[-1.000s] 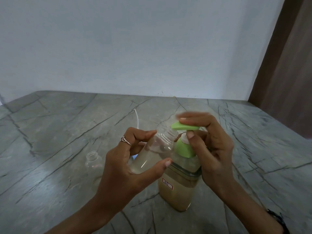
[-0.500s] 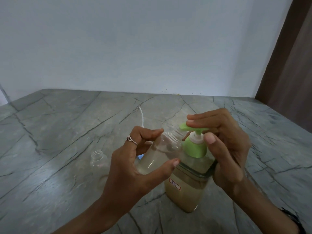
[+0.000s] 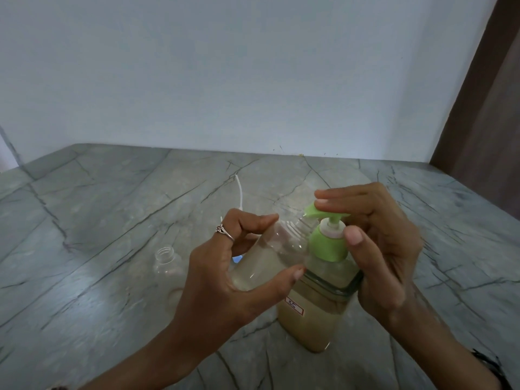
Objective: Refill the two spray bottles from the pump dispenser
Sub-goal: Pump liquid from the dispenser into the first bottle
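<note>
A clear pump dispenser with tan liquid and a green pump head stands on the grey stone table. My left hand holds a clear spray bottle tilted, its open threaded neck just under the green spout. The bottle is partly filled with pale liquid. My right hand wraps the dispenser, with fingers resting on top of the pump head, which is raised. A second clear spray bottle, uncapped, stands upright on the table left of my left hand.
A thin white dip tube lies on the table behind my left hand, with a small blue part peeking out beside the hand. A white wall rises behind the table and a brown panel stands at right.
The green pump head has risen from its pressed-down position, showing its white stem. My right fingers lifted with it. The view has shifted slightly; the tilted bottle stays under the spout.
</note>
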Tool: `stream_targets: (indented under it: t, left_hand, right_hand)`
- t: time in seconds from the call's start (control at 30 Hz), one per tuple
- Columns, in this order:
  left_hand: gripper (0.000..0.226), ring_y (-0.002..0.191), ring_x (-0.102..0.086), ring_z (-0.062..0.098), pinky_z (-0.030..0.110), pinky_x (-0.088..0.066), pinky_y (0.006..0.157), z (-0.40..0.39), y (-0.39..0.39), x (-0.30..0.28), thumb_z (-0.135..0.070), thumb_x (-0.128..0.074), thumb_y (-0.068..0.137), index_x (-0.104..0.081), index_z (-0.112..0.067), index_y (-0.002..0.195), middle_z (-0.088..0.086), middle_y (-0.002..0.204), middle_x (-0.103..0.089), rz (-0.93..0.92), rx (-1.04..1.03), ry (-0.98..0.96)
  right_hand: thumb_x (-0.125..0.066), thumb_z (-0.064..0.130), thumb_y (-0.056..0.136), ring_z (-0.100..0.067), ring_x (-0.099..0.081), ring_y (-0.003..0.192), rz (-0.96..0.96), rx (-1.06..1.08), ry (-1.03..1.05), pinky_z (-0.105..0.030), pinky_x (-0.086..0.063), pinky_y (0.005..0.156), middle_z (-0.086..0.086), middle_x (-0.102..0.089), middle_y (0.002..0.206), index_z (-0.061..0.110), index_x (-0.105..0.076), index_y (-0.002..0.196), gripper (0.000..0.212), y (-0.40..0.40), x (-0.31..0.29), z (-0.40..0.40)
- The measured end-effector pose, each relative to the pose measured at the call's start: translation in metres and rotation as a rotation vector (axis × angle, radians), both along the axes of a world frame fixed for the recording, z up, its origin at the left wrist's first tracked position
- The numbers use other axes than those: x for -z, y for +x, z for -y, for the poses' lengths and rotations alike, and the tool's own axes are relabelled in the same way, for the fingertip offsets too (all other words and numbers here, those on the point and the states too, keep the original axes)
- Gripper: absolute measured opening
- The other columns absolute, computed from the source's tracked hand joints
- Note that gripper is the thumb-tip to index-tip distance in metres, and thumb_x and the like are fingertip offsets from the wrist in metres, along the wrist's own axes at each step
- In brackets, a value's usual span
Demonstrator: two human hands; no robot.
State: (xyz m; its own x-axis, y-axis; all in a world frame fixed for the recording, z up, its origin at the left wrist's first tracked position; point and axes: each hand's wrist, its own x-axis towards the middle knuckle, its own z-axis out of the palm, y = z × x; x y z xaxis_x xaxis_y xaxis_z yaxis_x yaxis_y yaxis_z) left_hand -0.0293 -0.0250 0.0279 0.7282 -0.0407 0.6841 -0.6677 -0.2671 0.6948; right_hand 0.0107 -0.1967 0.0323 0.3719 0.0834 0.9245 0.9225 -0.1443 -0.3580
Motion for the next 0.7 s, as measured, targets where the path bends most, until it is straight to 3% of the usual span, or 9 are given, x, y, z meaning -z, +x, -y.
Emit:
stream_targets:
  t: [0.1, 0.27, 0.43, 0.6, 0.7]
  left_hand:
    - [0.043, 0.087, -0.068, 0.007, 0.018, -0.053, 0.075, 0.001, 0.000, -0.001, -0.041, -0.075, 0.060, -0.057, -0.035, 0.098, -0.015, 0.098, -0.068, 0.000, -0.005, 0.003]
    - [0.042, 0.088, -0.068, 0.008, 0.019, -0.053, 0.075, 0.000, 0.000, 0.000, -0.041, -0.075, 0.061, -0.057, -0.034, 0.098, -0.015, 0.098, -0.068, 0.003, -0.012, 0.017]
    - [0.041, 0.087, -0.067, 0.005, 0.016, -0.052, 0.073, 0.002, 0.000, -0.001, -0.039, -0.075, 0.063, -0.055, -0.032, 0.099, -0.014, 0.099, -0.067, 0.034, -0.021, 0.030]
    - [0.040, 0.087, -0.067, 0.004, 0.015, -0.051, 0.073, 0.001, -0.001, 0.000, -0.040, -0.074, 0.063, -0.056, -0.032, 0.098, -0.016, 0.099, -0.066, 0.024, -0.014, 0.034]
    - [0.040, 0.086, -0.067, 0.005, 0.016, -0.052, 0.071, 0.001, 0.000, 0.000, -0.040, -0.075, 0.063, -0.056, -0.034, 0.098, -0.015, 0.099, -0.067, 0.032, -0.015, 0.038]
  right_hand:
    - [-0.040, 0.038, 0.096, -0.015, -0.060, 0.102, 0.015, -0.004, -0.012, -0.025, -0.049, 0.077, -0.002, -0.061, 0.105, 0.015, -0.059, 0.109, 0.032, 0.000, 0.004, 0.000]
    - [-0.040, 0.016, 0.085, -0.014, -0.061, 0.099, 0.022, -0.010, 0.013, -0.024, -0.049, 0.075, -0.005, -0.062, 0.101, 0.013, -0.060, 0.106, 0.029, -0.001, 0.002, -0.001]
    - [-0.043, 0.016, 0.085, -0.016, -0.064, 0.092, 0.003, -0.002, 0.051, -0.029, -0.051, 0.067, -0.001, -0.063, 0.094, 0.017, -0.062, 0.100, 0.025, 0.000, -0.001, -0.002]
    - [-0.049, 0.020, 0.086, -0.013, -0.067, 0.082, -0.018, 0.017, 0.045, -0.038, -0.053, 0.060, 0.007, -0.059, 0.079, 0.032, -0.059, 0.087, 0.015, -0.002, -0.008, -0.005]
    - [-0.046, 0.019, 0.086, -0.014, -0.066, 0.086, -0.010, 0.009, 0.037, -0.036, -0.053, 0.062, 0.004, -0.060, 0.084, 0.026, -0.060, 0.090, 0.017, -0.002, -0.004, -0.004]
